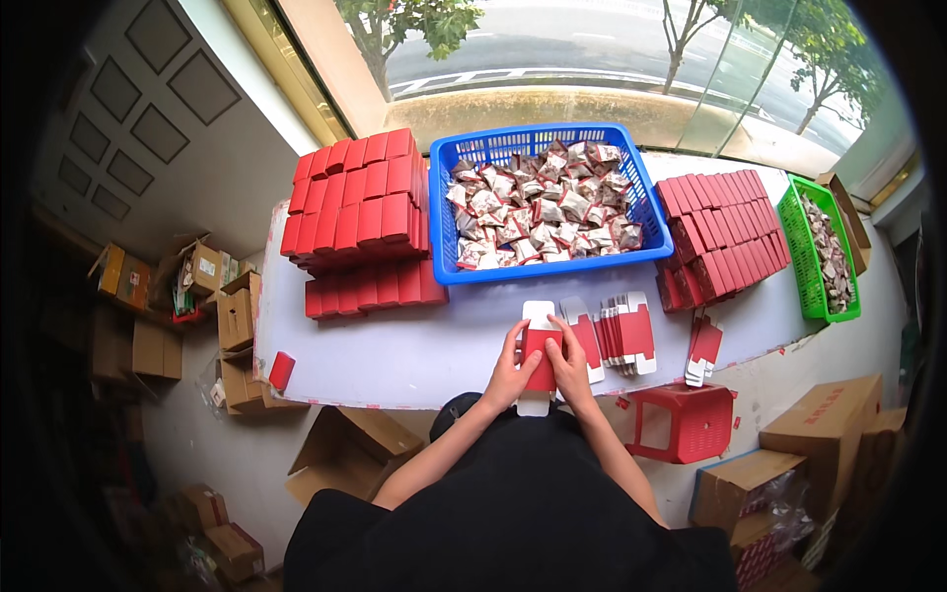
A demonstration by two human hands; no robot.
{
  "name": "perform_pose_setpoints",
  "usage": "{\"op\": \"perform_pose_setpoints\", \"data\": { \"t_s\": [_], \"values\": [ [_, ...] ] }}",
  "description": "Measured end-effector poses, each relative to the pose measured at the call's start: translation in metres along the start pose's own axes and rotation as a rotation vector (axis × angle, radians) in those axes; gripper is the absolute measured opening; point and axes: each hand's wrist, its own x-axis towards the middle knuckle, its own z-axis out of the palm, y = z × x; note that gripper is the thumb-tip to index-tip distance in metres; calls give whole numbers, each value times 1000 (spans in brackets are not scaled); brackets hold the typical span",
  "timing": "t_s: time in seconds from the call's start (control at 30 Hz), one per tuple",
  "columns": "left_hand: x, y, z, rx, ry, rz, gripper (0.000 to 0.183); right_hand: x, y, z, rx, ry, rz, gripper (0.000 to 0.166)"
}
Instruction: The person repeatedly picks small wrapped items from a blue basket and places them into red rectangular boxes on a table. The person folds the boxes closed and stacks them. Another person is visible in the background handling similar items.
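Note:
Both hands hold one red cardboard box (pixel 542 374) near the table's front edge, its white end flaps sticking out at the top and bottom. My left hand (pixel 510 370) grips its left side, and my right hand (pixel 571 366) grips the right side, thumbs resting on the red face. Just right of my right hand lie flat, unfolded red-and-white cartons (pixel 635 331), several of them in a fanned row. Beyond my hands stands a blue plastic basket (pixel 555 274) heaped with small wrapped packets (pixel 549 211).
Stacked red boxes (pixel 359 222) flank the basket on the left, with more red boxes (pixel 729 229) on the right. One red box (pixel 281 370) sits near the left edge. A green basket (pixel 843 311) holds packets. A red plastic stool (pixel 688 429) and cardboard cartons (pixel 821 429) stand below the table.

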Motion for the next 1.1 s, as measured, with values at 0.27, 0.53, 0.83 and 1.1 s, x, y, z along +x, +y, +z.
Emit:
{"op": "perform_pose_setpoints", "data": {
  "t_s": [0.27, 0.53, 0.83, 1.1],
  "values": [
    [-5, -5, 3, 47, -135, -101, 39, 1, 12, -9, -26, 65, 185, 13],
    [-6, -10, 4, -103, -1, -136, 47, 4, 3, -12, 260, -55, 191, 9],
    [-9, 0, 10, 86, -61, -72, 51, 9, 3, -21, 265, 9, 225, 8],
    [-10, -5, 8, 30, -28, -60, 46, 1, 3, -25, 92, -150, 86, 12]
  ]
}}
